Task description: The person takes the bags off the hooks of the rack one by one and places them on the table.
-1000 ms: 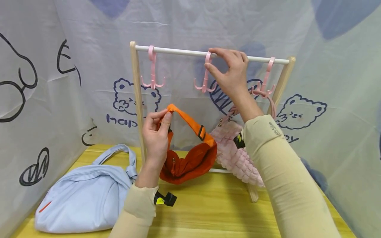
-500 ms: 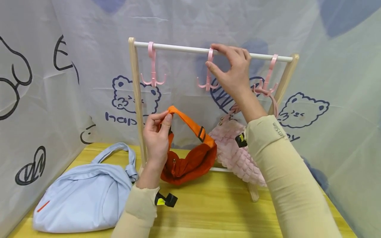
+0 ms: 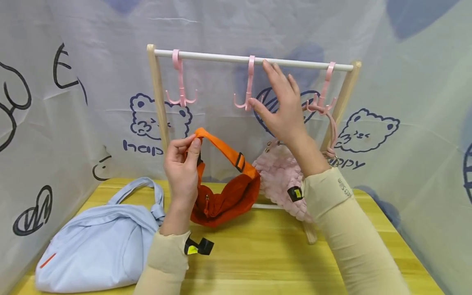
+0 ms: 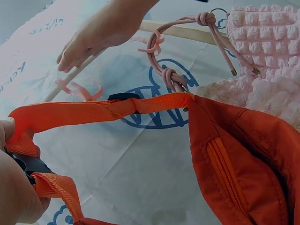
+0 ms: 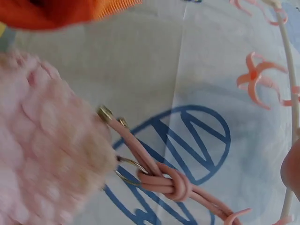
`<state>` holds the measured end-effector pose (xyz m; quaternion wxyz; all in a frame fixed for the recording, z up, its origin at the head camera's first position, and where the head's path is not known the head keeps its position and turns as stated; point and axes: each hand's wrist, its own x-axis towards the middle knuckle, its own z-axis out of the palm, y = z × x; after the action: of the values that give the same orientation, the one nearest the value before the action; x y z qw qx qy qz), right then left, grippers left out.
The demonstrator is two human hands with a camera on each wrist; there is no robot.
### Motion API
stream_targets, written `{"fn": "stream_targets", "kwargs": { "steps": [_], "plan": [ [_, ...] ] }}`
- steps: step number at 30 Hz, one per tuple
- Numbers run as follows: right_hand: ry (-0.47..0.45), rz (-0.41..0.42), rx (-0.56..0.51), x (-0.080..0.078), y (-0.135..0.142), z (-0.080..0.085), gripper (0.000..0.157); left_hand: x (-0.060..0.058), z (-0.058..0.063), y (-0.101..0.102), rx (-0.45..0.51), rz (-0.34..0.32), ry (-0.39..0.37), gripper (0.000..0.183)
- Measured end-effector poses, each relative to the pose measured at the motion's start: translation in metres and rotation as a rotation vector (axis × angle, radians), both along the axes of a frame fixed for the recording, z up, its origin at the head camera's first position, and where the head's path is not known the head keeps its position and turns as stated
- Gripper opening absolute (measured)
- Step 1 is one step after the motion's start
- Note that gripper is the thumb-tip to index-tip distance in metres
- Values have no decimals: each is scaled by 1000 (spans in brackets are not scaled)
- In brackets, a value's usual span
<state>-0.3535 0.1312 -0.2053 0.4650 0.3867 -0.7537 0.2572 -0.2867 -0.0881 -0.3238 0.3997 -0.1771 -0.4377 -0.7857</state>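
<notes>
My left hand (image 3: 181,166) pinches the strap of an orange waist bag (image 3: 225,200), whose body hangs below and to the right. In the left wrist view the orange strap (image 4: 75,116) runs from the fingers to the zipped bag, and a black buckle (image 4: 30,164) sits by the hand. My right hand (image 3: 284,106), fingers spread and holding nothing, is just right of the middle pink hook (image 3: 250,82); whether the thumb touches it I cannot tell. A pink puffy bag (image 3: 280,176) hangs by its cord handle from the right pink hook (image 3: 324,92), partly behind my right arm.
A wooden-sided rack with a white rail (image 3: 214,57) stands on the yellow wood-grain table (image 3: 236,262). On its left end hangs another pink hook (image 3: 180,82). A light blue bag (image 3: 99,246) lies at the left. Printed cloth walls surround the table.
My right hand has come off the middle hook's top, lowering slightly with its fingers spreading. The left hand still pinches the orange strap. The head view has shifted a little.
</notes>
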Motion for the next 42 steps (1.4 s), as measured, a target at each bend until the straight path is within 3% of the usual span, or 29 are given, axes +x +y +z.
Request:
{"fn": "stream_targets", "kwargs": {
  "steps": [6, 12, 19, 22, 27, 35, 42],
  "plan": [
    [-124, 124, -51, 16, -1, -37, 68, 2, -2, -1, -13, 5, 6, 13],
    [-272, 170, -21, 30, 4, -82, 74, 2, -4, 0, -28, 14, 16, 12],
    [-275, 214, -14, 34, 8, -122, 74, 2, -2, 0, -69, 25, 24, 11],
    [-348, 230, -35, 35, 9, -135, 71, 2, -1, 0, -79, 35, 26, 11],
    [-397, 226, -45, 37, 12, -154, 68, 2, 0, 0, -88, 34, 21, 11],
    [-444, 183, -84, 43, 17, -173, 75, 3, 1, 4, -70, 8, 12, 13],
    [-477, 201, -176, 49, 21, -184, 62, 3, 0, 4, -48, 0, 28, 10]
  ]
}}
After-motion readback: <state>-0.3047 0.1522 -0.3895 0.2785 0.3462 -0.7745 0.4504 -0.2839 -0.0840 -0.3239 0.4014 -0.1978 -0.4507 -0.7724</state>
